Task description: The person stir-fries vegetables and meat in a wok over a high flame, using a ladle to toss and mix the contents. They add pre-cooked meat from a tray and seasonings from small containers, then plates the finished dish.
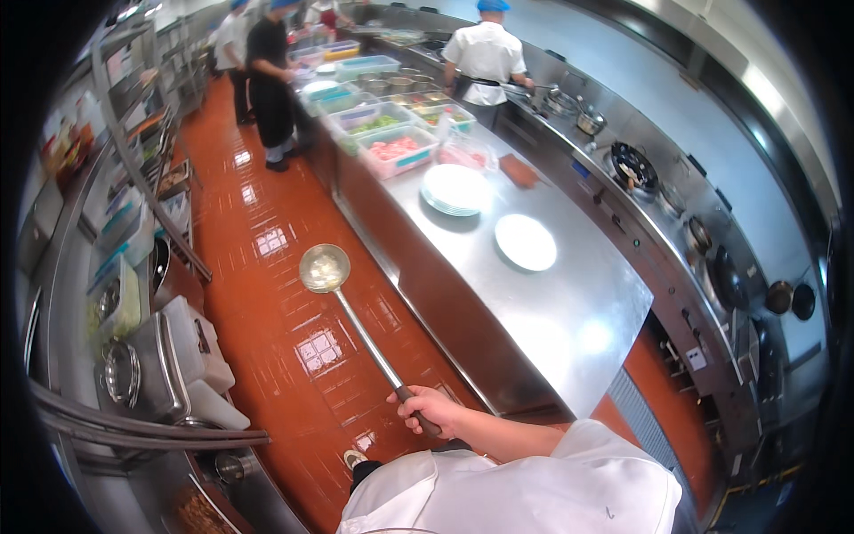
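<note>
My right hand (427,408) grips the dark handle end of a long steel wok ladle (365,337). The ladle reaches out ahead of me over the floor, its round bowl (324,268) farthest away. Pale patches show in the bowl; whether they are liquid or reflections I cannot tell. My left hand is out of view. To the right of the ladle runs a stainless steel worktable (567,320). On it are a stack of white plates (456,189) and, nearer to me, another white plate (526,241).
Clear plastic tubs hold pink meat (395,148) and green vegetables (377,125) farther up the table. A cook in white (487,60) stands at the stove line with a wok (632,165). A person in black (270,80) stands in the red-tiled aisle (267,200). Shelving (150,437) lines the left.
</note>
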Demonstrator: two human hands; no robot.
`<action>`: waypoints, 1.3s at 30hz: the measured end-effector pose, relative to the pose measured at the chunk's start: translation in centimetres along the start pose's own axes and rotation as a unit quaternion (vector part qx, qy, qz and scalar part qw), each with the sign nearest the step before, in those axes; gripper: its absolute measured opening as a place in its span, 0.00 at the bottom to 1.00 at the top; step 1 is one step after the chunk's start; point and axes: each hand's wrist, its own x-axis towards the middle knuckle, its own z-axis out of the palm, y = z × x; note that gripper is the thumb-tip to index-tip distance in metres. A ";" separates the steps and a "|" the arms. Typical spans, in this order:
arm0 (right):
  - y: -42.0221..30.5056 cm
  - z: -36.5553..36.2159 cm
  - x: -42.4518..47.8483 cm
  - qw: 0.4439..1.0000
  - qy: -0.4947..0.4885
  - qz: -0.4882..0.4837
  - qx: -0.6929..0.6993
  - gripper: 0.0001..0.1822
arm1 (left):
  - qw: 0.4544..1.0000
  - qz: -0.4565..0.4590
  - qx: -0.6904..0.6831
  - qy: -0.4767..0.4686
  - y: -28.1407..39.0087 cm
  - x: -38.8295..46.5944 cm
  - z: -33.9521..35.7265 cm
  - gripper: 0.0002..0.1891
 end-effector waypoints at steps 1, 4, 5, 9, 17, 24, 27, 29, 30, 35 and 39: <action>-0.3 -2.0 -0.9 1.000 -0.010 -0.010 -0.012 0.15 | 1.000 -0.007 0.006 -0.011 0.3 -2.8 2.0 0.14; -1.2 -7.3 -4.8 0.998 -0.032 -0.046 -0.016 0.17 | 0.999 -0.007 0.024 -0.044 1.3 -10.6 7.6 0.13; -1.6 -9.1 -6.0 0.997 -0.039 -0.058 -0.019 0.17 | 0.998 -0.005 0.028 -0.056 1.4 -12.9 9.3 0.13; -4.1 -15.8 -10.3 0.990 -0.045 -0.111 -0.077 0.19 | 0.994 0.017 0.050 -0.098 2.6 -20.3 14.2 0.13; -3.4 -26.7 -18.6 0.974 0.010 -0.221 0.051 0.19 | 0.974 0.033 0.070 -0.213 2.9 -29.4 22.8 0.12; 1.6 -30.0 -26.6 0.905 0.186 -0.330 0.194 0.19 | 0.901 0.066 -0.013 -0.430 6.0 -39.2 35.8 0.11; 3.4 -31.0 -30.4 0.862 0.247 -0.355 0.265 0.18 | 0.831 0.086 -0.022 -0.549 5.0 -43.4 41.0 0.11; 4.7 -32.3 -33.4 0.833 0.272 -0.374 0.304 0.17 | 0.800 0.049 0.005 -0.597 5.2 -48.7 42.9 0.11; 5.8 -32.5 -34.2 0.817 0.284 -0.386 0.321 0.17 | 0.784 0.036 0.020 -0.620 5.5 -50.9 43.6 0.10; 10.9 -39.8 -38.0 0.747 0.344 -0.433 0.369 0.16 | 0.725 0.032 0.061 -0.686 3.1 -66.4 43.6 0.07; 14.0 -46.3 -43.1 0.715 0.362 -0.430 0.415 0.16 | 0.693 -0.050 0.110 -0.711 -2.2 -76.5 42.9 0.05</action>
